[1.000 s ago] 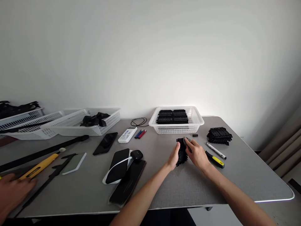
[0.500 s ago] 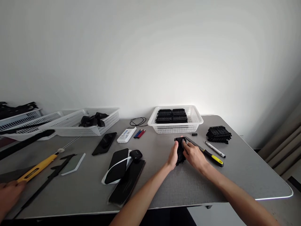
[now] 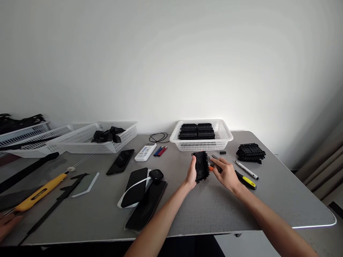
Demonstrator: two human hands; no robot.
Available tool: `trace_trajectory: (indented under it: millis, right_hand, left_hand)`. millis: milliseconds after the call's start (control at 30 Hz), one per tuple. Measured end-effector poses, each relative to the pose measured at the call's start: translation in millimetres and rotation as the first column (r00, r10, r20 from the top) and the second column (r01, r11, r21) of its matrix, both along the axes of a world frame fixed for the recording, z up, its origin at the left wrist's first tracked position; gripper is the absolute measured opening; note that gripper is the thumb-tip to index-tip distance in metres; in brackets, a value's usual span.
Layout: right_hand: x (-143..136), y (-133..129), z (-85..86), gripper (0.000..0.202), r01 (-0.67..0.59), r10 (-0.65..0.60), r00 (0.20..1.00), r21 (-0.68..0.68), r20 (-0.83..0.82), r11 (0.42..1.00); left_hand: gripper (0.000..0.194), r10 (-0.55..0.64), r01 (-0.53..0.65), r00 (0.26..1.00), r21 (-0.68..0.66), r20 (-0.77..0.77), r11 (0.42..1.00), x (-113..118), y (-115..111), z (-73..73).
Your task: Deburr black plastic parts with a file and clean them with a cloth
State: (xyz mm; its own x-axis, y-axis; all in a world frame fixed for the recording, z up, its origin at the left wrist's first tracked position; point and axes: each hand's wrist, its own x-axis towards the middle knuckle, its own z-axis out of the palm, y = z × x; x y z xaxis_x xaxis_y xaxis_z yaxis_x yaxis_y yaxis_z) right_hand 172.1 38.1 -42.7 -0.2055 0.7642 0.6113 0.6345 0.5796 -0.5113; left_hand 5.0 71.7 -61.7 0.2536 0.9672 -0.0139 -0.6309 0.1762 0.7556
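My left hand (image 3: 191,172) grips a black rectangular plastic part (image 3: 201,167) with toothed edges, held tilted above the table, its recessed face showing. Just to its right is my right hand (image 3: 225,175), fingers pinched around a small tool with an orange part (image 3: 211,168) and a greyish tip near the part's right edge. Most of that tool is hidden by the fingers. Under the right hand lies a file with a yellow-and-black handle (image 3: 247,181). A capless white marker (image 3: 246,170) lies further right, with a stack of similar black parts (image 3: 250,152) behind it.
A white basket (image 3: 200,145) holds several black parts at the back. Left of it are two lighters (image 3: 160,151), a white box (image 3: 145,152), phones (image 3: 120,162) and a caliper (image 3: 64,192). Another person's hand (image 3: 9,225) is by a yellow-handled tool (image 3: 40,192).
The black part has turned to show its recessed face. My right hand has drawn back to the right from it, and the orange part of its tool now shows.
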Motion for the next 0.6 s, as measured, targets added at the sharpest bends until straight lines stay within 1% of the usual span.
trace_trajectory:
  millis: [67, 167, 233, 300, 367, 433, 533, 600]
  right_hand:
    - [-1.8, 2.3, -5.1, 0.040, -0.003, 0.003, 0.999, 0.006, 0.050, 1.000]
    - [-7.7, 2.6, -13.0, 0.044, -0.012, 0.017, 0.981, -0.028, 0.192, 1.000]
    - [-12.1, 0.4, -16.4, 0.044, -0.007, 0.020, 0.964, -0.051, 0.265, 0.999]
    - [-16.4, -3.6, -17.5, 0.041, -0.014, 0.038, 0.946, -0.076, 0.321, 0.997]
    - [-20.3, -8.0, -16.4, 0.038, -0.028, 0.067, 0.927, -0.109, 0.369, 0.994]
    - [-22.9, -11.2, -13.6, 0.033, -0.038, 0.093, 0.906, -0.139, 0.412, 0.990]
    - [-23.5, -12.4, -7.7, 0.022, -0.041, 0.113, 0.877, -0.161, 0.468, 0.986]
    - [-21.6, -11.8, -4.0, 0.016, -0.058, 0.127, 0.872, -0.156, 0.473, 0.986]
  left_hand:
    - [0.056, 0.023, -0.022, 1.000, 0.049, -0.013, 0.999, 5.8, -1.5, -2.5]
    - [0.053, 0.033, -0.033, 0.999, 0.097, -0.003, 0.995, 12.7, -3.8, -3.8]
    - [0.057, 0.037, -0.038, 0.999, 0.082, 0.013, 0.996, 13.3, -4.4, -2.2]
    - [0.061, 0.069, -0.070, 0.997, 0.043, 0.029, 0.997, 10.7, -4.0, 0.9]
    - [0.065, 0.110, -0.110, 0.993, 0.001, 0.036, 0.994, 6.6, -2.7, 4.4]
    - [0.066, 0.132, -0.132, 0.991, -0.009, 0.036, 0.991, 3.2, -1.3, 6.7]
    - [0.066, 0.123, -0.124, 0.992, 0.030, 0.025, 0.992, 2.2, -0.5, 6.2]
    - [0.066, 0.101, -0.100, 0.995, 0.071, -0.003, 0.992, 3.4, -0.9, 4.4]
